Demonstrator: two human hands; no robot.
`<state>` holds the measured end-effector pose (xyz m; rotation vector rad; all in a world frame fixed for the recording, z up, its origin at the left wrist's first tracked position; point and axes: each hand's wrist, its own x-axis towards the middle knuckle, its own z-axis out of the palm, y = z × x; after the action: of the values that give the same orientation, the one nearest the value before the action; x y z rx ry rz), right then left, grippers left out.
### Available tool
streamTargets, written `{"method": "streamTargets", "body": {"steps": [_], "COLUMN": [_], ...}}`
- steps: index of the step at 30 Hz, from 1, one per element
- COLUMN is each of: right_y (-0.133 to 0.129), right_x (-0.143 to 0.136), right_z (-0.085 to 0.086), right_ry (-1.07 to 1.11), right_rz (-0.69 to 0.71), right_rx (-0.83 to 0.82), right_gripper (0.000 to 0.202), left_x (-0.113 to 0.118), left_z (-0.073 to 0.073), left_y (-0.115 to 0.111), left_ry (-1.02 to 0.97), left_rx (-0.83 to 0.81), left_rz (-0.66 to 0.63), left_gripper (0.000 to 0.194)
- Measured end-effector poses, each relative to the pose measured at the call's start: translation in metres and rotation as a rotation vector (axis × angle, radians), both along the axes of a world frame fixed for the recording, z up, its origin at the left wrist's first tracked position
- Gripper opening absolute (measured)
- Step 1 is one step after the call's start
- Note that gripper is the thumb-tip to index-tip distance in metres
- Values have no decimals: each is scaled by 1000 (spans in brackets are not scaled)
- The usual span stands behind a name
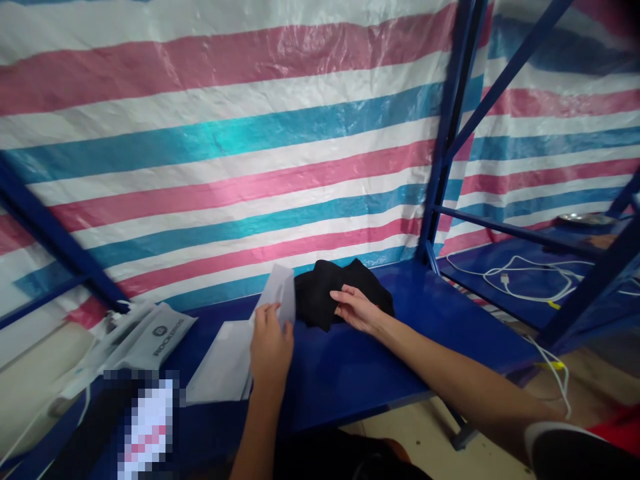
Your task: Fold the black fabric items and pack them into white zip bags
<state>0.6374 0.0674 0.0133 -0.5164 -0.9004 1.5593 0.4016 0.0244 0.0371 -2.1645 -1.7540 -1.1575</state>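
My left hand (pixel 271 340) is closed on a white sheet (pixel 280 290), its fingers over the lower part, and the sheet stands tilted up from the blue table. More white sheets (pixel 223 360) lie flat to the left of that hand. A crumpled black cloth (pixel 325 293) rests near the back edge of the table. At its right part is my right hand (pixel 357 308), thumb and fingers pinched together at the cloth; whether fabric is between the fingertips is too small to tell.
Grey printed pouches (pixel 160 340) lie at the left of the blue table (pixel 350 380). Blue metal posts (pixel 443 147) rise at both sides before a striped plastic sheet (pixel 250 153). On the right surface are a white cable (pixel 530 277) and a metal dish (pixel 585 219).
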Motion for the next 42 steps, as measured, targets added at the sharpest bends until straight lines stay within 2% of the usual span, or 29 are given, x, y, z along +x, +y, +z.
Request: {"method": "streamTargets", "body": {"steps": [3, 6, 9, 11, 13, 15, 16, 18, 19, 20, 21, 24, 26, 29, 32, 35, 38, 42], "right_y": [0, 0, -2, -3, -4, -4, -4, -3, -3, -4, -5, -8, -9, -7, -1, 3, 1, -2], "right_x": [-5, -10, -17, -20, -22, -21, -20, -19, -19, -20, -22, -25, -23, -10, 4, 6, 0, -4], "right_z": [2, 1, -1, -2, -3, -4, -4, -4, -5, -5, -5, -5, -2, 4, 6, 1, -6, -10], "right_ry": [-82, -201, -205, -165, -127, -83, -57, -1, 25, 46, 59, 32, -35, -181, -289, -275, -238, -325], "right_rz": [-183, -350, -485, -522, -505, -453, -416, -333, -292, -254, -218, -114, -56, -51, -65, -74, -77, 30], "right_rx": [60, 131, 146, 150, 135, 90, 63, 22, 10, 0, -11, -28, 6, 91, 79, 5, 4, 81], "right_gripper": [54, 56, 57, 59, 59, 60, 61, 65, 67, 67, 66, 60, 56, 49, 47, 52, 59, 62], "left_x": [27, 48, 63, 69, 66, 56, 49, 36, 30, 26, 24, 23, 23, 19, 17, 21, 26, 26], "left_z": [-5, -11, -18, -23, -23, -18, -14, -6, -3, -1, 0, -4, -9, -13, -14, -15, -17, -17], "left_y": [3, 2, -2, -5, -5, -1, 3, 13, 19, 23, 27, 29, 27, 25, 24, 22, 19, 17], "left_ry": [-3, -18, -30, -47, -94, -228, -334, -610, -768, -925, -1069, -1335, -1395, -1445, -1452, -1441, -1444, -1452], "left_rx": [-24, -12, 50, 54, 28, 71, 118, 167, 124, 26, -110, -487, -558, -501, -485, -510, -539, -484], "left_rz": [-70, -61, -67, -148, -297, -347, -296, -108, -54, -67, -140, -456, -509, -434, -409, -477, -557, -499], "left_gripper": [57, 70, 67, 65, 60, 48, 49, 70, 85, 95, 96, 74, 66, 64, 69, 70, 69, 71]}}
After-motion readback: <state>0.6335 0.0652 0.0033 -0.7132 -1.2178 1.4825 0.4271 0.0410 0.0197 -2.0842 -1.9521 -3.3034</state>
